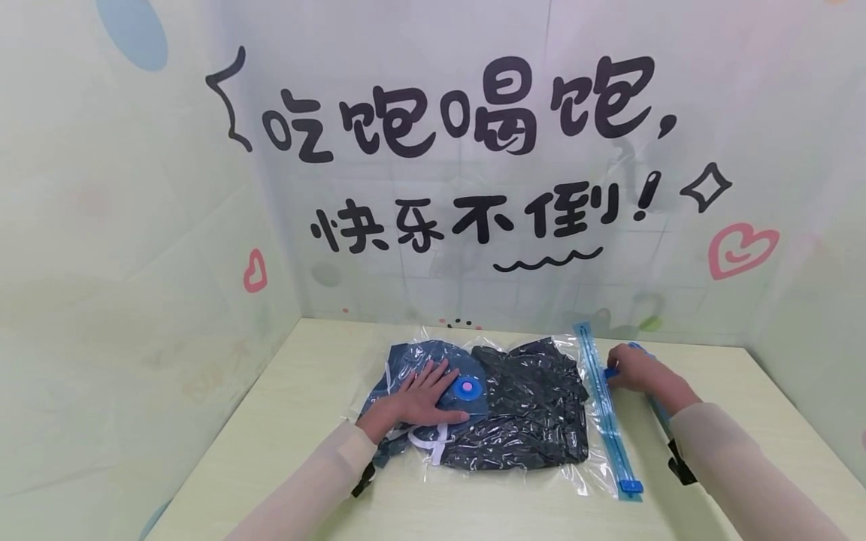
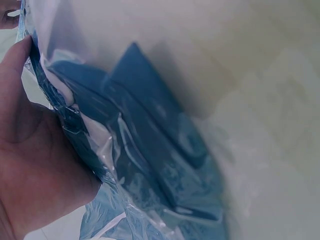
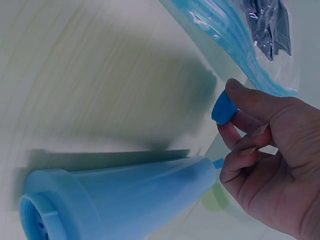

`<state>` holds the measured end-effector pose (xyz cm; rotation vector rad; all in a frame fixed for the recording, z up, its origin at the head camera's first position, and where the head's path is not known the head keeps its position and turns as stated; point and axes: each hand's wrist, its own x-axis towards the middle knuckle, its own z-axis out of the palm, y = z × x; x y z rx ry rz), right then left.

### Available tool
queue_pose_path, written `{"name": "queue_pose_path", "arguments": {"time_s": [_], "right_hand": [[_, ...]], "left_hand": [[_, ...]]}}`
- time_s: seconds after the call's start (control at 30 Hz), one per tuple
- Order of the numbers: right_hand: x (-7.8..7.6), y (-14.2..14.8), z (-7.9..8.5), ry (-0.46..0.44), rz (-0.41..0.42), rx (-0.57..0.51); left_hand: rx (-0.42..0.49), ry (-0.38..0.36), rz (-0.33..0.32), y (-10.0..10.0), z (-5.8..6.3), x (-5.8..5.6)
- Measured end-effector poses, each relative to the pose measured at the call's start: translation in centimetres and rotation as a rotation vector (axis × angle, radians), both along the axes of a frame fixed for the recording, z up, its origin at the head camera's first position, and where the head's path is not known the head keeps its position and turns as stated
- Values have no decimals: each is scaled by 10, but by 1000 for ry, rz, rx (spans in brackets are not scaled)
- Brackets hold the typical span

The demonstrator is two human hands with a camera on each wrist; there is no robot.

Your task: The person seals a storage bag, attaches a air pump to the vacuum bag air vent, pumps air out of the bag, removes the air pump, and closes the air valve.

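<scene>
A clear vacuum storage bag point(image 1: 595, 481) lies flat on the table, with dark folded clothing point(image 1: 534, 406) and a blue-grey garment point(image 1: 433, 353) inside. My left hand point(image 1: 418, 398) rests on the blue-grey part, fingers spread and straight, beside a round blue valve with a pink centre point(image 1: 467, 388). In the left wrist view, the bag's wrinkled edge point(image 2: 160, 140) bulges beside the palm. Just past the bag's blue zip strip point(image 1: 609, 421), my right hand point(image 1: 636, 370) pinches a small blue cap point(image 3: 224, 108) between thumb and fingers. A blue zip slider point(image 1: 631, 486) sits at the strip's near end.
A light-blue hand pump point(image 3: 125, 195) lies on the table beside the right hand, partly hidden by the forearm in the head view. Printed curtains point(image 1: 473, 285) stand behind the pale wooden table point(image 1: 271, 451) and along both sides.
</scene>
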<state>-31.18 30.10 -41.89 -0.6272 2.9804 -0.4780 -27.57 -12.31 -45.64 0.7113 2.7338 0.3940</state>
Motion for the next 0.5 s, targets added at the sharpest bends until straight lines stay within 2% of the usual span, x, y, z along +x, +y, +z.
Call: {"name": "queue_pose_path", "arguments": {"time_s": [0.23, 0.5], "right_hand": [[-3, 1, 6, 21, -49, -81], [-4, -22, 17, 130, -48, -188]], "left_hand": [[3, -4, 2, 1, 1, 1], [-1, 0, 8, 1, -1, 0]]}}
